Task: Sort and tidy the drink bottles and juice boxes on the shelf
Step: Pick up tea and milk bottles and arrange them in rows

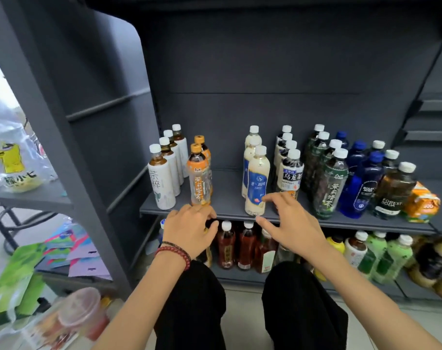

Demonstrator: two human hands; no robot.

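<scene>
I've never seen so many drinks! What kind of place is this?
Most likely a small shop: dark metal shelves hold drink bottles lined up in rows by kind, like the blue soda bottles, with red tea bottles underneath.

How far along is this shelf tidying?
Done: bottles stand in rows by kind, such as the blue bottles. In hand: the open right grip hovers at the front milk tea bottle; the left grip holds nothing. Left: the juice boxes sit askew at the right end.
</scene>
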